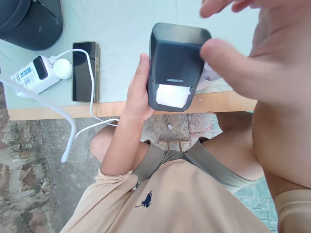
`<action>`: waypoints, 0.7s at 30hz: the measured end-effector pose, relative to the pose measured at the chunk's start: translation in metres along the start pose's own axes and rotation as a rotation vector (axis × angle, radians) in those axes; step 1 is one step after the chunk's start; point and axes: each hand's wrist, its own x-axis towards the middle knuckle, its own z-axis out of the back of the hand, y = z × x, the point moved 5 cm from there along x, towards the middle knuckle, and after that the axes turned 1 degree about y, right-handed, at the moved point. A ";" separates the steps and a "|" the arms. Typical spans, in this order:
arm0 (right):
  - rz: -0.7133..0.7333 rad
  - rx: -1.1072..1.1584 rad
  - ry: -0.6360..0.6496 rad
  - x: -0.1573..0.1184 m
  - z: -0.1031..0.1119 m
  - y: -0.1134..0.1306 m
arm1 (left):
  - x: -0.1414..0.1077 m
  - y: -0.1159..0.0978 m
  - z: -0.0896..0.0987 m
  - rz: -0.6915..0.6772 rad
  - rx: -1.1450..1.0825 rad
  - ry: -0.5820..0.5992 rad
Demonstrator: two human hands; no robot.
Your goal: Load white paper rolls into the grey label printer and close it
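Note:
A dark grey label printer [178, 63] marked NIIMBOT is held above the table's front edge, with white paper [173, 96] showing at its lower slot. My left hand [139, 87] grips it along its left side, the thumb up against the casing and the other fingers hidden beneath. At the right, my right hand [243, 55] is large and near the camera, its thumb and fingers spread apart. The thumb tip overlaps the printer's right edge; whether it touches is unclear.
On the pale tablecloth [116, 19] lie a phone [84, 72], a white power strip [34, 77] with a round plug [62, 68], and a black bag [36, 22]. A white cable [91, 74] hangs over the wooden edge [223, 100]. Crumpled white material lies behind the printer.

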 end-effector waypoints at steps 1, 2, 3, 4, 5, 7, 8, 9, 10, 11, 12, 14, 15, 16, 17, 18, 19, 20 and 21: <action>0.173 -0.085 0.017 0.001 -0.002 0.014 | 0.001 0.000 0.000 0.006 -0.005 -0.007; 0.331 -0.170 0.034 0.001 -0.005 0.024 | 0.001 0.001 0.001 0.011 -0.004 -0.019; 0.444 -0.240 0.046 0.000 -0.008 0.030 | 0.001 0.002 0.002 0.017 0.000 -0.032; 0.495 -0.281 0.053 -0.001 -0.012 0.032 | 0.001 0.003 0.002 0.021 0.005 -0.041; 0.490 -0.290 0.055 -0.001 -0.014 0.031 | 0.001 0.004 0.003 0.021 0.007 -0.044; 0.472 -0.309 0.063 -0.001 -0.017 0.029 | 0.001 0.004 0.003 0.011 0.001 -0.042; 0.467 -0.323 0.064 -0.002 -0.019 0.028 | 0.001 0.004 0.004 0.003 -0.006 -0.039; 0.460 -0.333 0.068 -0.003 -0.020 0.028 | 0.001 0.004 0.004 -0.006 -0.016 -0.039; 0.454 -0.337 0.070 -0.004 -0.022 0.029 | 0.002 0.004 0.005 -0.012 -0.028 -0.037; 0.450 -0.335 0.078 -0.004 -0.023 0.030 | 0.003 0.003 0.006 -0.019 -0.042 -0.034; 0.455 -0.329 0.086 -0.005 -0.025 0.031 | 0.003 0.003 0.006 -0.024 -0.055 -0.030; 0.488 -0.315 0.079 -0.006 -0.025 0.033 | 0.004 0.001 0.005 -0.020 -0.074 -0.008; 0.507 -0.313 0.051 -0.007 -0.023 0.034 | 0.004 0.001 0.004 -0.013 -0.076 0.004; 0.517 -0.317 0.004 -0.008 -0.019 0.035 | 0.004 0.000 0.003 0.001 -0.069 0.014; 0.512 -0.325 -0.050 -0.008 -0.015 0.035 | 0.003 0.000 0.003 0.012 -0.055 0.015; 0.490 -0.338 -0.104 -0.008 -0.009 0.034 | 0.003 0.000 0.002 0.024 -0.037 0.021; 0.447 -0.363 -0.141 -0.008 -0.005 0.032 | 0.002 0.000 0.001 0.031 -0.015 0.028; 0.385 -0.390 -0.162 -0.007 -0.001 0.030 | 0.001 0.000 0.000 0.034 0.007 0.033; 0.312 -0.408 -0.167 -0.005 0.002 0.027 | 0.001 0.000 0.000 0.034 0.024 0.039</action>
